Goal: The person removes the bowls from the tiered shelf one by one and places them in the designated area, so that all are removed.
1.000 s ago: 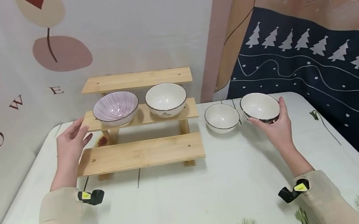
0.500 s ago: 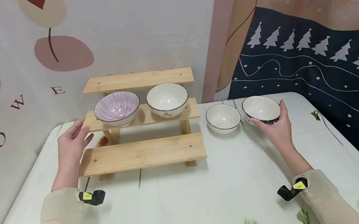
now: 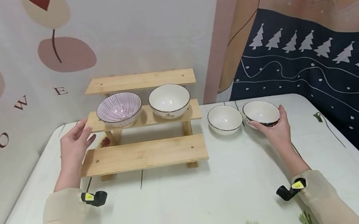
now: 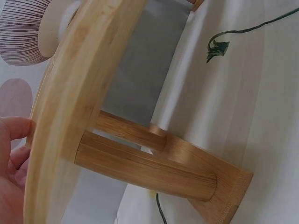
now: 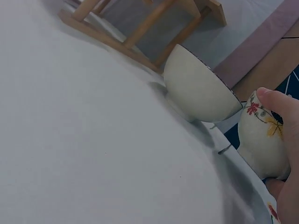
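Observation:
My right hand [image 3: 277, 133] grips a white bowl [image 3: 261, 112] by its side; its outer wall [image 5: 261, 135] carries red and yellow flowers in the right wrist view. Whether its base touches the table cannot be told. Close on its left, a second white bowl [image 3: 225, 119] stands on the table. At the left end of a three-step wooden rack [image 3: 144, 155], my left hand [image 3: 74, 146] holds the middle board [image 4: 70, 107] by its edge, fingers bent there. On that board sit a purple-striped bowl [image 3: 119, 109] and a white, dark-rimmed bowl [image 3: 169, 101].
A white cloth with printed flowers covers the table [image 3: 182, 211]. Behind the rack hangs a pale printed curtain [image 3: 142, 22], close to its top board [image 3: 139, 81]. Dark cloth with printed trees [image 3: 318, 63] borders the right side.
My right hand has lowered the flowered bowl a little, to about the level of the bowl beside it. My left hand stays at the rack. The head view has shifted slightly.

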`<state>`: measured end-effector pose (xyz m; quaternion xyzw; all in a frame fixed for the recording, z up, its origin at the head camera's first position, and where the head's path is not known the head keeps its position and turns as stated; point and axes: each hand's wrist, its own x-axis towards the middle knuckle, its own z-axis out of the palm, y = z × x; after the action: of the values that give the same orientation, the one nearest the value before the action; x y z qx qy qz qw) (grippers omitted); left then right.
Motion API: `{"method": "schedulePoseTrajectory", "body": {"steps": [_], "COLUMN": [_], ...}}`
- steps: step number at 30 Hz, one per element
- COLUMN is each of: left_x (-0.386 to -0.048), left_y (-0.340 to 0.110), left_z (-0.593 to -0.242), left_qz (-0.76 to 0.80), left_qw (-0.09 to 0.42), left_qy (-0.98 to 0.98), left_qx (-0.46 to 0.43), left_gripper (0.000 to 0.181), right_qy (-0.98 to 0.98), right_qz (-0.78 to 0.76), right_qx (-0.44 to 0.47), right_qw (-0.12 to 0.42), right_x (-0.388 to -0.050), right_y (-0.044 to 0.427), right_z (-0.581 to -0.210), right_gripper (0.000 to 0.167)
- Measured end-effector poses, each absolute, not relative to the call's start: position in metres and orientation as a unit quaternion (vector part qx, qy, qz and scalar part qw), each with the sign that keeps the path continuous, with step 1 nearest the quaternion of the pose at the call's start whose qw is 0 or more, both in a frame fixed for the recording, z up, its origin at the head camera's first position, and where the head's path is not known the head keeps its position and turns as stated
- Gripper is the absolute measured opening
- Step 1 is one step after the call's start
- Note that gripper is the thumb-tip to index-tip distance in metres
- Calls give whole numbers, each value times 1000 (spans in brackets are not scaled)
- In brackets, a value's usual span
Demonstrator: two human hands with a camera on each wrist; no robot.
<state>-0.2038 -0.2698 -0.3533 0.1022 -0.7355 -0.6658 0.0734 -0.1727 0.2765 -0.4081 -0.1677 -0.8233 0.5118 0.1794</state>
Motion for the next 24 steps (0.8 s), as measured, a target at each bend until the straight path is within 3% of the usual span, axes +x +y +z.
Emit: {"method": "schedulePoseTrajectory", "body": {"steps": [10, 24], "left_x": [-205, -205], "left_y": [-264, -271], "left_z": [-355, -354], "left_qz": [-646, -700], "left_qw": [72, 75], "left_qy": [-752, -704], "left_qx": [104, 88], "left_gripper": [58, 58], "right_qy": [-814, -813], "right_qz": [523, 537], "right_qx": [-183, -173], "right_qw": [175, 144], "right_x": [-171, -178], "right_y": [281, 277], "right_z": [-417, -421], "right_gripper": [109, 112]}}
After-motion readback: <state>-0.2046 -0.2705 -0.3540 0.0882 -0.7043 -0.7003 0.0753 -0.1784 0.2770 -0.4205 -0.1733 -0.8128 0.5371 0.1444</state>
